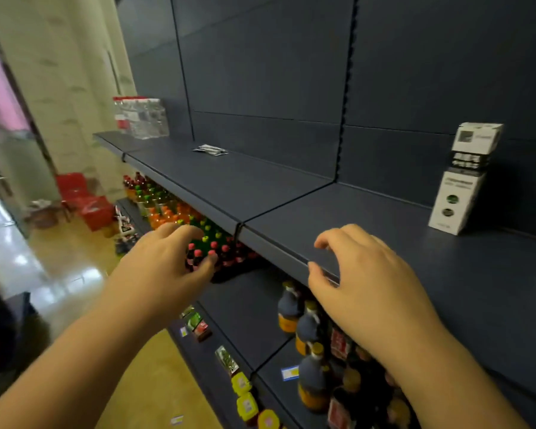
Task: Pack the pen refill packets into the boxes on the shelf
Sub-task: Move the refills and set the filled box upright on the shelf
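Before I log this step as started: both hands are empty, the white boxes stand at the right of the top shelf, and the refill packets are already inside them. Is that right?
Not quite. The head view shows the refill packets lying loose on the shelf, far left of the white boxes, not inside them. The rest holds: the left hand and right hand are empty.

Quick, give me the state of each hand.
Left hand: open, fingers curled, holding nothing.
Right hand: open, empty, fingertips at the shelf edge.
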Tool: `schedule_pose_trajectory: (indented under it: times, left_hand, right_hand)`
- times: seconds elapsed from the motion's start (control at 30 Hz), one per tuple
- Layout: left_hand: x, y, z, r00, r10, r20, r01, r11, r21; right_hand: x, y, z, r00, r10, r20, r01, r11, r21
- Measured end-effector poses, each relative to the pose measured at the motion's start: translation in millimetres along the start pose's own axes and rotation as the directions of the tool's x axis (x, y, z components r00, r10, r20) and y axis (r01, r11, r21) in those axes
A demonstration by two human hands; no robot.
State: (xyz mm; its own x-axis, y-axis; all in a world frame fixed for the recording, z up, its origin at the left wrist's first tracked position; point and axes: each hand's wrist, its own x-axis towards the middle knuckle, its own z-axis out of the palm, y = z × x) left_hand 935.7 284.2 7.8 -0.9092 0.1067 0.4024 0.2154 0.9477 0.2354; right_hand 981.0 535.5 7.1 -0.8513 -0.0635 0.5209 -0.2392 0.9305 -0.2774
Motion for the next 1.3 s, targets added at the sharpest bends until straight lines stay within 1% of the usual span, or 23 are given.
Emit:
schedule_pose_trajectory:
  times: [0.17, 0.3, 0.43, 0.67, 0.8, 0.93, 1.07, 1.17, 1.3]
  left_hand:
    - [20, -75, -9, 0.998, -0.040, -0.041, 0.041, 0.999, 0.028]
    - [39, -116, -6, 0.998, -0.048, -0.033, 0.049, 0.998, 0.031]
    - [57, -155, -1, 0.997, -0.061, -0.051, 0.063, 0.997, 0.039]
    - [102, -239, 11, 0.992, -0.113, -0.062, 0.117, 0.992, 0.056]
    - [148, -293, 12, 0.985, -0.152, -0.082, 0.161, 0.981, 0.109]
    - [201, -334, 7, 0.982, -0.166, -0.087, 0.177, 0.974, 0.139]
    - [251, -357, 8, 0.987, -0.133, -0.096, 0.145, 0.981, 0.131]
    - [289, -354, 23, 0.991, -0.092, -0.092, 0.102, 0.989, 0.104]
    - [353, -339, 58, 0.997, 0.059, -0.040, -0.057, 0.997, 0.042]
  right_hand:
    - [35, -36, 52, 1.000, -0.003, -0.009, 0.003, 1.000, -0.008]
    - [54, -54, 88, 0.999, 0.031, -0.016, -0.032, 0.999, -0.028]
    - [85, -77, 123, 1.000, -0.003, 0.003, 0.003, 1.000, -0.028]
    - [174, -132, 192, 0.997, -0.074, -0.016, 0.075, 0.995, 0.070]
    - [243, -159, 236, 0.993, -0.100, -0.060, 0.106, 0.988, 0.108]
    - [305, -179, 266, 0.994, -0.102, -0.045, 0.106, 0.989, 0.102]
    - [340, -176, 276, 0.997, -0.005, -0.071, 0.010, 0.997, 0.073]
    - [346, -169, 275, 0.995, 0.059, -0.076, -0.055, 0.997, 0.049]
    - [347, -165, 277, 0.986, 0.127, -0.103, -0.132, 0.991, -0.035]
